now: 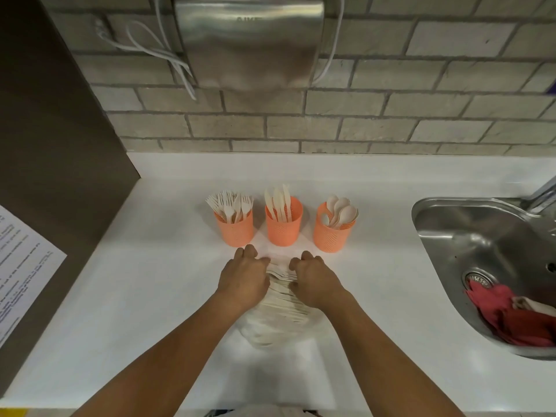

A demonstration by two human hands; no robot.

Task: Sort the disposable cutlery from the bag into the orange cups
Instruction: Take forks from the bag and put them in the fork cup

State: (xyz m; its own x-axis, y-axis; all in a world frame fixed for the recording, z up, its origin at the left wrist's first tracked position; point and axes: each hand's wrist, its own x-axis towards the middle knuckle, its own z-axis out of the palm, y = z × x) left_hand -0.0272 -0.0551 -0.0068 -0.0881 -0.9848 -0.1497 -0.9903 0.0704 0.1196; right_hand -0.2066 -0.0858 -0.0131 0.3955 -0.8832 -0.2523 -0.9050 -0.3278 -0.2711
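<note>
Three orange cups stand in a row on the white counter. The left cup (237, 228) holds forks, the middle cup (283, 227) holds knives, the right cup (332, 234) holds spoons. In front of them lies a clear plastic bag (281, 311) filled with pale cutlery. My left hand (245, 276) grips the bag's top edge on the left, fingers curled. My right hand (314, 276) grips the same edge on the right. The bag's mouth is between my two hands, partly hidden by them.
A steel sink (493, 266) with a red cloth (511, 317) is set into the counter at the right. A metal hand dryer (249, 40) hangs on the brick wall. A dark panel with a printed sheet (21, 272) stands at the left.
</note>
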